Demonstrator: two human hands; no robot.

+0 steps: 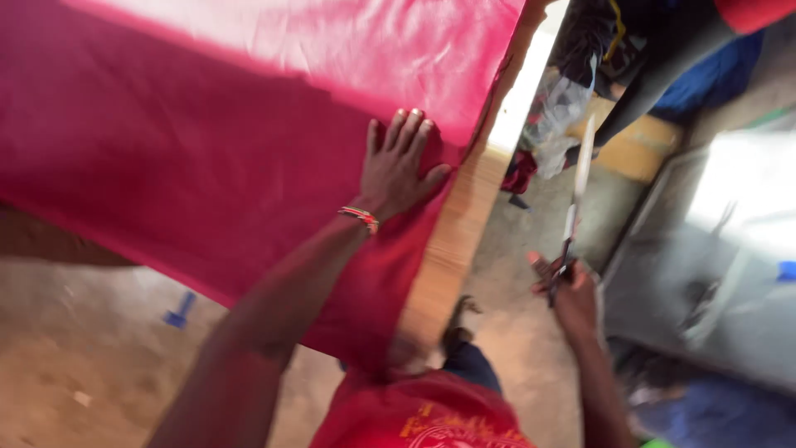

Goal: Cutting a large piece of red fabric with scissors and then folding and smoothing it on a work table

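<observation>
A large sheet of crimson fabric (207,141) covers a wooden table (452,249). My left hand (398,166) lies flat on the cloth near the table's edge, fingers spread, with a beaded bracelet on the wrist. My right hand (568,290) is off the table, over the floor, gripping a pair of long scissors (576,207) whose blades point up and away from me. The scissors are apart from the fabric.
A concrete floor (514,274) runs beside the table. Bags and bundles of cloth (564,116) lie at the far end. A blue object (178,314) sits on the ground at the left. A grey metal surface (713,274) stands at the right.
</observation>
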